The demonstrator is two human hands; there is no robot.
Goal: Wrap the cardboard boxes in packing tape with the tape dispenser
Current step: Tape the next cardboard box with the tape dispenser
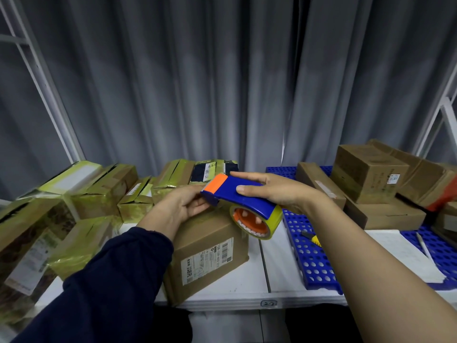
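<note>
We wear a dark navy long sleeve [118,273] on our left arm; its soft, creased cloth ends in a plain cuff [158,233] behind the left grip [178,205]. Our right forearm [358,243] is bare up to the right grip [274,191].

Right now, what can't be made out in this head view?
Head view:
Tape's free end: hidden behind the left hand at the tape dispenser's cutter.
Label print on the front cardboard box: too small.
Yellow-handled tool: partly behind the right forearm.
Wrapped boxes at left: cut by the frame edge.
</note>
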